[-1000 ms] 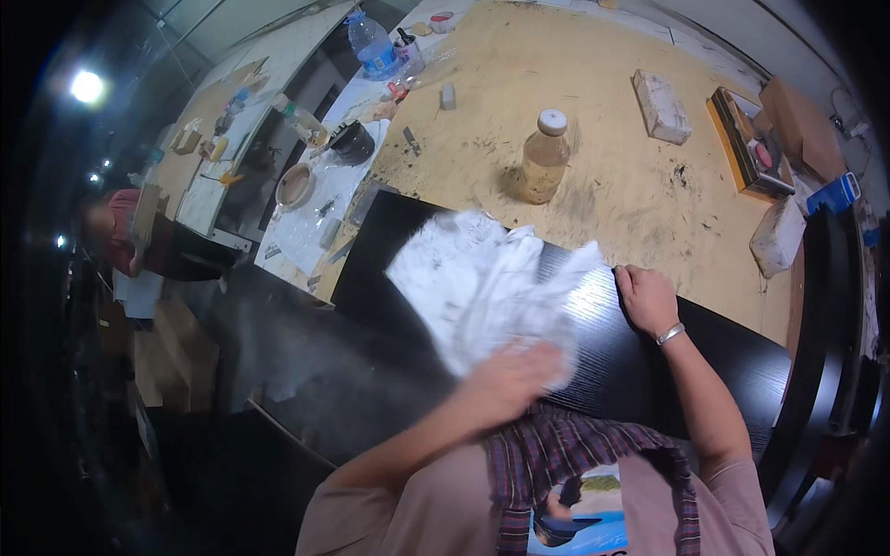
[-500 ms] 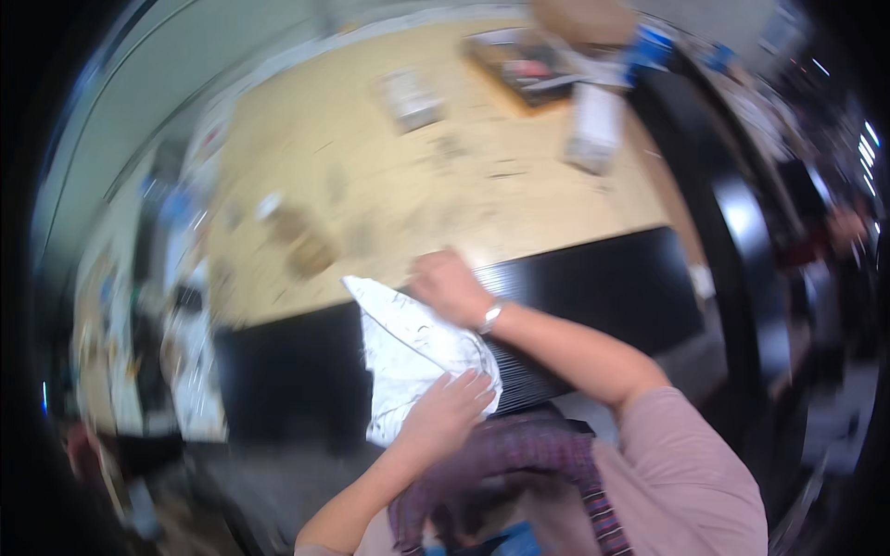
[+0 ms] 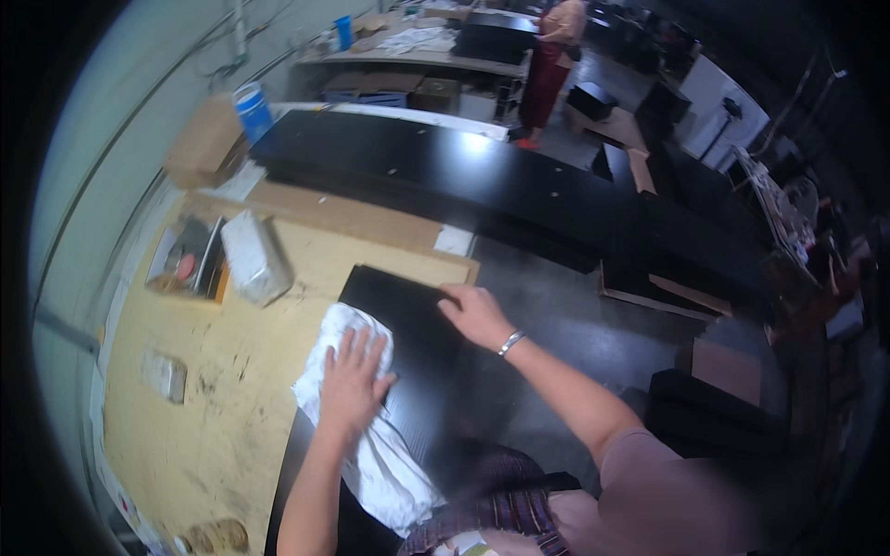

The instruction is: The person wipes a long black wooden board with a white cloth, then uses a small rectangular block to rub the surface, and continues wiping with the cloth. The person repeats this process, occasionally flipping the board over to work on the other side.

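Observation:
A long black panel [image 3: 399,296] with a fine grain lies on the light-coloured tabletop [image 3: 222,426], running away from me. My left hand [image 3: 350,382] presses flat, fingers spread, on a crumpled white cloth [image 3: 399,473] that lies over the panel. The cloth's near end trails back toward my body. At the panel's far right corner, my right hand [image 3: 477,317] holds the edge with bent fingers. A silver bracelet [image 3: 511,343] circles that wrist.
Left lie a white block-shaped package [image 3: 255,258], an open tray of small items [image 3: 185,259] and a smaller pale block [image 3: 163,374]. A cardboard box [image 3: 206,139] and blue container [image 3: 252,111] stand beyond, near another long black panel [image 3: 417,167]. A person [image 3: 553,65] stands far off.
My view has turned right, and the panel now points away from me. My left hand has moved forward and flattened on the cloth; my right has moved from beside the cloth to the panel's far corner.

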Demonstrator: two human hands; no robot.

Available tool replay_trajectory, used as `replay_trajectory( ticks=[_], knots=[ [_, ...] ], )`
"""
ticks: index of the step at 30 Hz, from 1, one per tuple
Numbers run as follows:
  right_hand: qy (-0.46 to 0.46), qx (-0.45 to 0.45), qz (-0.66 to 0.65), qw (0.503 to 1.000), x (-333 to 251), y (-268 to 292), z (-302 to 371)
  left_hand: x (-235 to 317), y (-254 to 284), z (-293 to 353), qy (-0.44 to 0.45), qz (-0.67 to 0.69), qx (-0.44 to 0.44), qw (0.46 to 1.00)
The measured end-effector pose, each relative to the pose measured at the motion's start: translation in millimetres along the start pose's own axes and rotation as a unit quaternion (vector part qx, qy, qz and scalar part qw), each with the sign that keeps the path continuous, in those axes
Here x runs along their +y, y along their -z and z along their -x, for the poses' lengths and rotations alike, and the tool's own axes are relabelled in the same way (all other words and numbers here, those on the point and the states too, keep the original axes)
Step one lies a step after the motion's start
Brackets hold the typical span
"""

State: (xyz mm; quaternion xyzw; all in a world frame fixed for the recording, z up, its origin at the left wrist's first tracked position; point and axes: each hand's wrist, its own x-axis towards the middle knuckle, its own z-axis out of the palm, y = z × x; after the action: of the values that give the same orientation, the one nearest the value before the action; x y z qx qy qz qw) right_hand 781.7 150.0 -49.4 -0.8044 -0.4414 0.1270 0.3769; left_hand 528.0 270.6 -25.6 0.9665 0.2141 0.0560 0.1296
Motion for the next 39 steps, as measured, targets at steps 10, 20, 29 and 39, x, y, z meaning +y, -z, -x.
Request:
replay_trajectory(
  ticks=[10, 20, 29, 39],
  knots=[
    [0.038, 0.098, -0.194, 0.975, 32.7, -32.9, -14.2, 22.9, 2.4, 38.0, -0.061, 0.03, -0.112, 0.991],
    [-0.001, 0.097, -0.285, 0.954, 40.5, -48.5, -32.8, 74.3, -16.9, -68.3, -0.126, 0.04, -0.041, 0.99],
    [-0.022, 0.047, -0.347, 0.937, 32.7, -43.5, -17.5, 51.5, -1.8, 8.1, -0.041, 0.076, -0.146, 0.985],
    [0.041, 0.092, -0.328, 0.939, 39.6, -46.3, -23.1, 8.5, -10.3, -75.5, 0.079, 0.035, 0.003, 0.996]
  ],
)
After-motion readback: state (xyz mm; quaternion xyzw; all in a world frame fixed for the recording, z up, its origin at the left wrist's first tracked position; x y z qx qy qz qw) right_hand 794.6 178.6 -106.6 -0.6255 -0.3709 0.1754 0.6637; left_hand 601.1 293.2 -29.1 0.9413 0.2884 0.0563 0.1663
